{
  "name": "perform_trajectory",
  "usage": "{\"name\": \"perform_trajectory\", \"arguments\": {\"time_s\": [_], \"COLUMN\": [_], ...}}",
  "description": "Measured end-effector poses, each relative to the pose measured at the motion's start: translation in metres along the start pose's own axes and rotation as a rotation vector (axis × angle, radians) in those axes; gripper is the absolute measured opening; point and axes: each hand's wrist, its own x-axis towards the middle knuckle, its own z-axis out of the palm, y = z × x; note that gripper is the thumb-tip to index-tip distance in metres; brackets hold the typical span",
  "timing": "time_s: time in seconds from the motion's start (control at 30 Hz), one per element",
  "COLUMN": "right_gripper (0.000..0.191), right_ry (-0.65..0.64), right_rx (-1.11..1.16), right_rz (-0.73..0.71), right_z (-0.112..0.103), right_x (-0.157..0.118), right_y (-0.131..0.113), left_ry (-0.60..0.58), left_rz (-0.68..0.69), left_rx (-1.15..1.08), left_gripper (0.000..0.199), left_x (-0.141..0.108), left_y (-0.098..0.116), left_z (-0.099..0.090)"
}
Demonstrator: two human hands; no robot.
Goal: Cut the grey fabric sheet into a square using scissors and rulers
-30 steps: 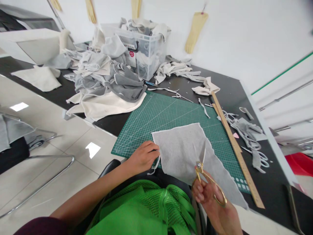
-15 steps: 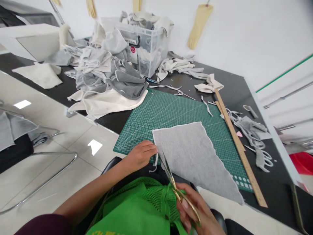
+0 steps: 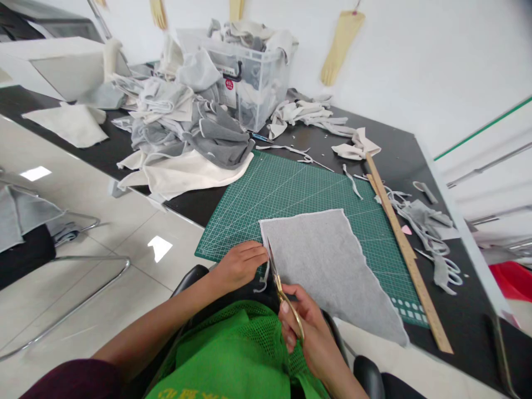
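A piece of grey cloth with a pale edge lies partly on the green cutting mat and hangs over the table's near edge. My left hand is closed on the cloth's left edge, its fingertips pinched together there. From beneath those fingers a thin cut strip dangles. In my right hand are gold-handled scissors, fingers through the loops. Their blades point away from me along the cloth's left edge, close beside my left fingertips, and look nearly closed.
Wooden rulers lie along the mat's right side. Beyond them are fabric scraps and white-handled scissors. A heap of grey and cream cloth is at back left, beside a clear plastic bin full of cloth.
My right hand has moved left and forward with the scissors. Their blades have come together and now lie along the cloth's left edge. My left hand has barely moved.
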Motion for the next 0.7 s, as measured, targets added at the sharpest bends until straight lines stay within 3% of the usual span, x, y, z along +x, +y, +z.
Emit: {"name": "perform_trajectory", "arguments": {"time_s": [0.27,0.7], "right_gripper": [0.046,0.047], "right_ry": [0.014,-0.002], "right_rx": [-0.001,-0.060], "right_rz": [-0.020,-0.019], "right_z": [0.0087,0.0055], "right_x": [0.0051,0.0047], "right_y": [-0.0013,0.0043], "left_ry": [0.051,0.027], "left_rz": [0.012,-0.010], "left_rx": [-0.015,-0.067], "left_gripper": [0.030,0.027], "left_x": [-0.0025,-0.0021], "left_y": [-0.0010,-0.0008], "left_z": [0.0025,0.0014]}}
